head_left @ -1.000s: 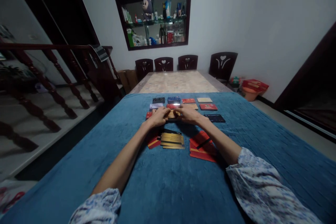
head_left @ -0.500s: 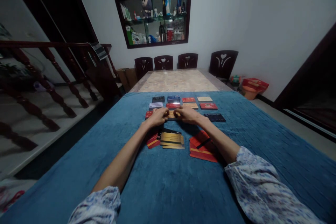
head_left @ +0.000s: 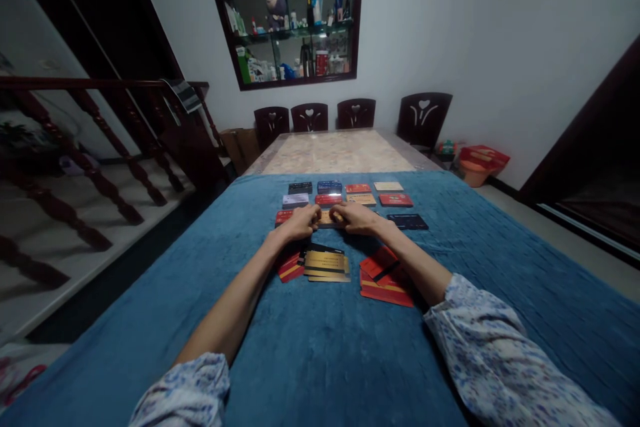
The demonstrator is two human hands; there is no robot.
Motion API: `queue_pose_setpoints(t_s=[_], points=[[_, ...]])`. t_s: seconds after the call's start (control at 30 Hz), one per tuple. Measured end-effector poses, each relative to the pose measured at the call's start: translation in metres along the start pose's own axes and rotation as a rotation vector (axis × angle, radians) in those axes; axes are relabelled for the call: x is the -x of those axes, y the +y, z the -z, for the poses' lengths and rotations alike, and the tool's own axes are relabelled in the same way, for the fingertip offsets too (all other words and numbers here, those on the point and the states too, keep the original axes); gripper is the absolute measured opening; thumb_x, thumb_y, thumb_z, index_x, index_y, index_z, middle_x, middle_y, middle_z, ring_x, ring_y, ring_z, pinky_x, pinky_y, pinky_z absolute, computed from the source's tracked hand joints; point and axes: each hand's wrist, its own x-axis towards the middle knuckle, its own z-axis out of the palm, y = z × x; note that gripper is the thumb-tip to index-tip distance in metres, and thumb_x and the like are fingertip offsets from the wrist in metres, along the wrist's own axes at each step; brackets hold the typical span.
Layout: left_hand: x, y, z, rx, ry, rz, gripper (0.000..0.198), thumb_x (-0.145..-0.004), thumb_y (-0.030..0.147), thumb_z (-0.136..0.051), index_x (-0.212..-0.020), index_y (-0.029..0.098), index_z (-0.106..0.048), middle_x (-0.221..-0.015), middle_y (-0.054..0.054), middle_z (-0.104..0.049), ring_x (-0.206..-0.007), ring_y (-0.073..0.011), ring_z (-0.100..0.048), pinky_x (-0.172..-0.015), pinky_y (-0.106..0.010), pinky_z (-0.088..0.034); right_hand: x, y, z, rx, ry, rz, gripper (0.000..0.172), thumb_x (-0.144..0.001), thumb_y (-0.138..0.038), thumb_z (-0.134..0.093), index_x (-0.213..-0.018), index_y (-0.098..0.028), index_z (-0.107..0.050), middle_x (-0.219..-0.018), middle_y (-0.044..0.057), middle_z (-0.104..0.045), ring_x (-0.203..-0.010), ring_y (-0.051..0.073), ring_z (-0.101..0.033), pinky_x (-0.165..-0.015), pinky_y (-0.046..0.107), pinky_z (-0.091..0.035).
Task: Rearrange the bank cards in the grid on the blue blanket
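Note:
Between my two hands lies a stack of gold cards (head_left: 325, 219), in the nearest of the neat rows. My left hand (head_left: 303, 221) grips its left end with bent fingers, and my right hand (head_left: 358, 217) pinches the right end. Just left of my left hand is a red card stack (head_left: 283, 216), partly covered by it. A dark card (head_left: 408, 221) lies to the right of my right hand. Closer to me, loose gold cards (head_left: 327, 265) overlap black and red ones, and a fan of red cards (head_left: 385, 290) sits partly under my right forearm.
Behind my hands, card stacks stand in rows, among them a red one (head_left: 396, 200) and a cream one (head_left: 389, 186). A blue cloth (head_left: 320, 360) covers the near part of the table (head_left: 340, 152). Dark chairs (head_left: 356, 113) line the far side.
Both hands stay at the gold stack, with hardly any finger movement. The whole view has shifted slightly; no card has visibly changed place.

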Motion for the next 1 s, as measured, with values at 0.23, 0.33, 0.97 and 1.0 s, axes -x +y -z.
queue_pose_setpoints(t_s=[0.23,0.33,0.97,1.0], points=[[-0.0026,-0.0032,-0.0062,-0.014,0.020,-0.021,0.024,-0.071,0.005,-0.055,-0.090,0.019,-0.052,-0.092,-0.003,-0.059,-0.088,-0.0200,-0.054,-0.081,-0.031,-0.042,-0.0034,0.0009,-0.0018,-0.014,0.007,0.010,0.036,-0.081,-0.012,-0.062,-0.116,-0.016,-0.063,-0.113,0.012,-0.066,-0.097,0.022,-0.062,-0.079,0.026,-0.042],[-0.0032,-0.0035,-0.0076,0.003,0.026,-0.024,0.024,-0.070,0.006,-0.055,-0.090,0.019,-0.052,-0.092,-0.003,-0.057,-0.087,-0.0203,-0.054,-0.079,-0.031,-0.043,-0.0043,-0.0002,-0.0031,-0.011,0.004,-0.002,0.035,-0.080,-0.011,-0.063,-0.115,-0.015,-0.063,-0.113,0.013,-0.066,-0.095,0.021,-0.062,-0.078,0.026,-0.041],[0.0013,0.0017,-0.0036,-0.086,0.002,-0.038,0.030,-0.068,0.003,-0.053,-0.094,0.019,-0.053,-0.097,-0.006,-0.060,-0.098,-0.0249,-0.056,-0.095,-0.039,-0.040,-0.0003,-0.0017,-0.0014,0.004,0.013,0.011,0.041,-0.079,-0.011,-0.063,-0.119,-0.015,-0.062,-0.114,0.013,-0.066,-0.098,0.023,-0.062,-0.080,0.028,-0.043],[0.0015,0.0017,-0.0035,-0.093,0.003,-0.043,0.030,-0.069,0.003,-0.053,-0.094,0.019,-0.053,-0.098,-0.006,-0.060,-0.099,-0.0250,-0.056,-0.096,-0.039,-0.040,0.0001,-0.0023,-0.0007,0.011,0.012,0.009,0.040,-0.080,-0.011,-0.062,-0.120,-0.015,-0.061,-0.114,0.013,-0.066,-0.098,0.023,-0.062,-0.080,0.028,-0.043]])
